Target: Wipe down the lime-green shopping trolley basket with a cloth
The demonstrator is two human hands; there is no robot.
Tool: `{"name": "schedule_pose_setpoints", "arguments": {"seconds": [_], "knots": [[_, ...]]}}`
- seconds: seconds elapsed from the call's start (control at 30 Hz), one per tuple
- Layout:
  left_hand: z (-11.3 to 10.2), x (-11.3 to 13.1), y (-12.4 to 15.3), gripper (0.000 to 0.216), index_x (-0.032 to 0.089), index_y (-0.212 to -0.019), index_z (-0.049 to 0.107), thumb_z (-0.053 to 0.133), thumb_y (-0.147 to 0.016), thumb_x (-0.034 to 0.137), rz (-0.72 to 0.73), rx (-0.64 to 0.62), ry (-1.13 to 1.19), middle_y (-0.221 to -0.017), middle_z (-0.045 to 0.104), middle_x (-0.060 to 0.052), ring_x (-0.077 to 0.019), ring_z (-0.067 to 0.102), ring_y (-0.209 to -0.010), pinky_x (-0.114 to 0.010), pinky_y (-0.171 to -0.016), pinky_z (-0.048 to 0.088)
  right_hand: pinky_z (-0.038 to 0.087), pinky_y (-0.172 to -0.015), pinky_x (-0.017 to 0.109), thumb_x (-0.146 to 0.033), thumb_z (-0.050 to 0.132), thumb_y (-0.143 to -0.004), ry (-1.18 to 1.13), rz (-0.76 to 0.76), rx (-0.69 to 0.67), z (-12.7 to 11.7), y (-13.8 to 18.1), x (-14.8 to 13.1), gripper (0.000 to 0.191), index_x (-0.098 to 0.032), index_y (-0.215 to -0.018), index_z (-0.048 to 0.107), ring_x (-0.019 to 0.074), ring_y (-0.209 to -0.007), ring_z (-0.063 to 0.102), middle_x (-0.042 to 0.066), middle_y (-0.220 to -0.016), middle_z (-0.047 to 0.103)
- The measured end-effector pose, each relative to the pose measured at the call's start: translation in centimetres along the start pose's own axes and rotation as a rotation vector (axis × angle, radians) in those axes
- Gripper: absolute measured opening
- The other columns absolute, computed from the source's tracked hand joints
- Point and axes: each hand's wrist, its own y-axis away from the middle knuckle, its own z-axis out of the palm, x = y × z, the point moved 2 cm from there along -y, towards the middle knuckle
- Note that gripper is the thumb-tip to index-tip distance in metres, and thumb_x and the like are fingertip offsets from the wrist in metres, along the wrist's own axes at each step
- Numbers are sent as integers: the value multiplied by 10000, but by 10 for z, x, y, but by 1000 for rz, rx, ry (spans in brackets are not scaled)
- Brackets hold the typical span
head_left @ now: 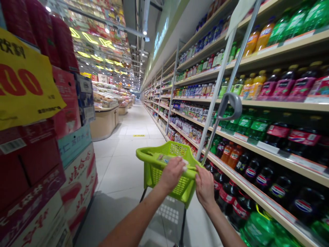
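Note:
A lime-green plastic shopping cart (151,173) with a lattice basket stands right in front of me on thin dark legs. My left hand (171,174) is closed over the middle of its handle bar. A small white crumpled piece (185,165), perhaps tissue, shows at the fingertips of that hand. At the right end of the handle, my right hand (205,183) has its fingers curled over the green rim. A printed label panel (163,158) lies on the handle beside my left hand. Much of the basket's inside is hidden from this angle.
Shelves of soft-drink bottles (257,123) line the right side close by. A slanting metal pole with a grey loop handle (238,107) leans there. Stacked drink cartons (77,178) with a yellow price sign (25,82) crowd the left. A tiled aisle (131,127) runs ahead past produce stands (105,120).

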Motion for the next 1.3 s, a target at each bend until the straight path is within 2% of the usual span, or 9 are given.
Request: {"name": "schedule_pose_setpoints", "arguments": {"seconds": [0.13,0.33,0.57,0.7,0.83,0.9,1.07,1.17,1.3], "knots": [[10,17,2,260,175,-1033,569,383,-852,179,180,0,-28,-1123,581,-89,-191,444,-1147,-402,-978,385,374,-877,434,-318,281,-875,-71,0,6,-6,2,6,422,-181,-1258,390,227,-1023,507,93,-1076,588],[-13,-24,11,306,196,-1094,546,386,-834,194,-145,62,-44,-1162,537,-104,-209,477,-1101,-423,-955,403,414,-861,409,-339,257,-882,-188,81,23,-10,2,9,483,-177,-1337,255,217,-1052,525,93,-1165,562],[30,45,-5,249,164,-1017,565,378,-857,204,157,-8,-21,-1098,581,-102,-188,490,-1083,-384,-943,418,387,-905,435,-347,247,-884,-309,150,27,-8,4,8,490,-170,-1340,245,221,-1092,500,117,-1216,516],[3,5,9,251,193,-1014,578,383,-856,193,155,46,-70,-1112,577,-85,-187,488,-1088,-384,-943,416,401,-885,422,-342,248,-884,-315,160,1,-13,6,14,480,-181,-1336,253,218,-1068,514,105,-1208,524],[-26,-37,20,285,190,-1072,555,379,-849,222,-164,147,-103,-1139,544,-103,-202,494,-1074,-394,-924,436,407,-868,417,-351,244,-884,-275,175,-5,-16,0,8,481,-203,-1342,243,211,-1001,549,87,-1188,543],[-19,-25,17,288,195,-1075,553,373,-852,222,-152,117,-92,-1139,545,-99,-198,492,-1080,-391,-928,435,393,-880,430,-364,254,-882,-243,184,-5,-16,-6,1,482,-206,-1337,260,208,-942,573,91,-1176,549],[15,31,2,247,164,-1013,576,396,-849,202,149,16,-86,-1104,582,-95,-200,492,-1080,-383,-948,415,431,-839,391,-358,260,-883,-281,200,-18,-12,-9,-7,485,-179,-1333,269,189,-878,596,134,-1217,500],[5,11,7,239,184,-1019,570,409,-845,205,135,36,-118,-1121,573,-90,-206,491,-1081,-415,-945,408,441,-826,386,-339,253,-887,-306,192,-12,-13,-6,-1,479,-187,-1340,245,183,-868,601,129,-1226,489],[-24,-38,20,275,174,-1075,542,418,-833,217,-84,147,-158,-1146,538,-114,-211,498,-1061,-412,-919,428,426,-848,402,-346,266,-884,-245,144,-24,-16,-10,-2,471,-203,-1332,264,191,-894,587,108,-1207,511]]}}
